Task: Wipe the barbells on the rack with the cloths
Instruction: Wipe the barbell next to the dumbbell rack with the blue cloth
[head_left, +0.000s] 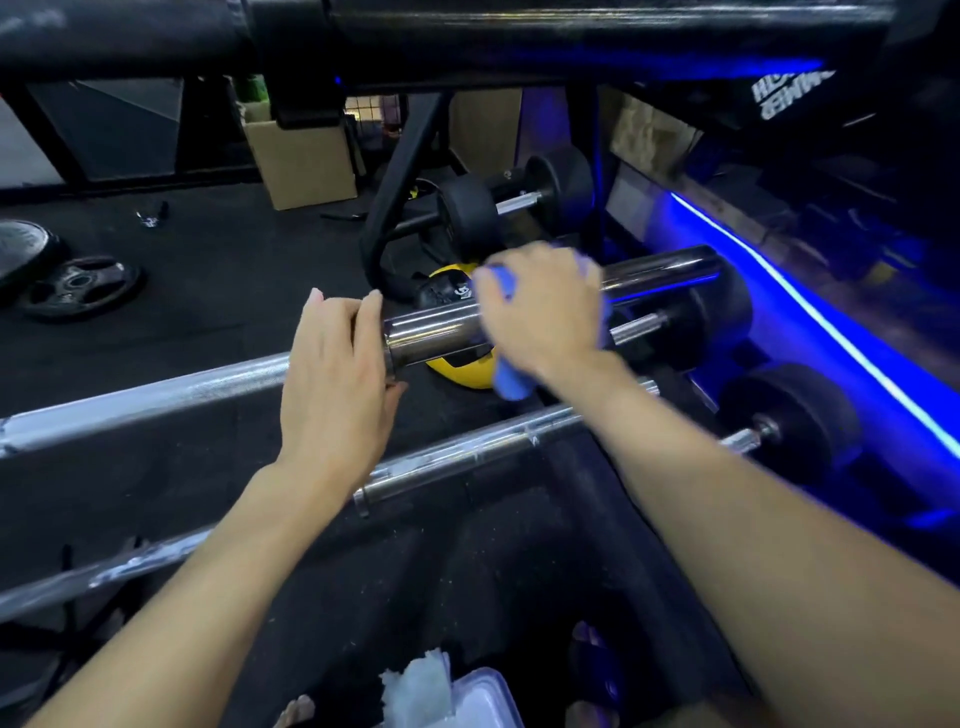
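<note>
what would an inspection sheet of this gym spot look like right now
surface: black rubber floor, white specks near the bottom.
job's things: upper barbell with shiny sleeve; second barbell below it; blue cloth wrapped on the upper sleeve.
clutter: weight plate on the floor, cardboard box, yellow ball, dumbbells, white tissue by a plastic tub.
hands: left hand holds the upper bar at the collar; right hand grips the cloth.
cables: nothing seen.
surroundings: blue light strip, black frame overhead.

Both hands (337, 364) (540, 306) on chrome barbell (436, 332), blue cloth (506, 379)
</note>
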